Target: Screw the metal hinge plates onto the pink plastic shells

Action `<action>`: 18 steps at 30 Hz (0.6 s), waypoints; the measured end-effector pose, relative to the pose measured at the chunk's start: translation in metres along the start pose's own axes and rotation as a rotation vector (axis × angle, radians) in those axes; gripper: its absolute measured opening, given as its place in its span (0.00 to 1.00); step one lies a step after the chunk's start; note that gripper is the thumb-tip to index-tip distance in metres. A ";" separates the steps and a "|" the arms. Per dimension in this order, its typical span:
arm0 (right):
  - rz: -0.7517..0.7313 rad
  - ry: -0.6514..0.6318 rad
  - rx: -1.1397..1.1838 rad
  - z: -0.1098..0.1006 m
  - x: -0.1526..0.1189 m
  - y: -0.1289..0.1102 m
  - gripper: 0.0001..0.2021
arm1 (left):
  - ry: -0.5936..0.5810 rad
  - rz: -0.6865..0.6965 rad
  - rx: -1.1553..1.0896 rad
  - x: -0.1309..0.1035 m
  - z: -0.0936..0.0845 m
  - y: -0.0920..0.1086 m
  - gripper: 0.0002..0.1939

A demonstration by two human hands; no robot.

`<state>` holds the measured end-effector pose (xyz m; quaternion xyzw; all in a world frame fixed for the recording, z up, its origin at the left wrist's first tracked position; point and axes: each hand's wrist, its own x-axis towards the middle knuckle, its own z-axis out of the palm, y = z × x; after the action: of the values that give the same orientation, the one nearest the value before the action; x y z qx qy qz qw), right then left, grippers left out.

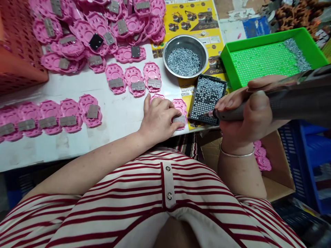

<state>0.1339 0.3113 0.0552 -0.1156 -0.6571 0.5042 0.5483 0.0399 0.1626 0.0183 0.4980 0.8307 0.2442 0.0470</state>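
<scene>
My left hand (159,119) rests at the table's front edge, with its thumb and fingertips closed on a pink plastic part (180,106) that carries a grey plate (179,119). Another pink part (156,96) lies mostly hidden behind that hand. My right hand (244,113) is wrapped round a dark electric screwdriver (281,100). Its tip points down into a black perforated tray (204,103) of small screws. Whether a screw sits on the tip is too small to tell. Three pink parts (134,81) with grey plates lie just beyond my left hand.
A metal bowl (184,39) of screws stands behind the black tray. To its right is a green tray (227,57). Pink parts (50,119) form a row at left; more are heaped behind, beside an orange basket (22,44). A cardboard box (278,165) sits below right.
</scene>
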 end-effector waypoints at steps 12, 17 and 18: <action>-0.027 0.005 0.250 0.005 0.005 -0.016 0.02 | 0.043 0.070 -0.036 -0.006 -0.007 -0.011 0.26; 0.029 -0.197 0.258 0.014 0.008 -0.048 0.08 | 0.050 0.113 -0.106 -0.011 -0.015 -0.008 0.18; 0.069 -0.259 0.183 0.015 0.010 -0.055 0.10 | 0.046 0.126 -0.123 -0.010 -0.016 -0.006 0.17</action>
<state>0.1398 0.2845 0.1058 -0.0217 -0.6693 0.5910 0.4497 0.0350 0.1458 0.0283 0.5399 0.7819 0.3086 0.0432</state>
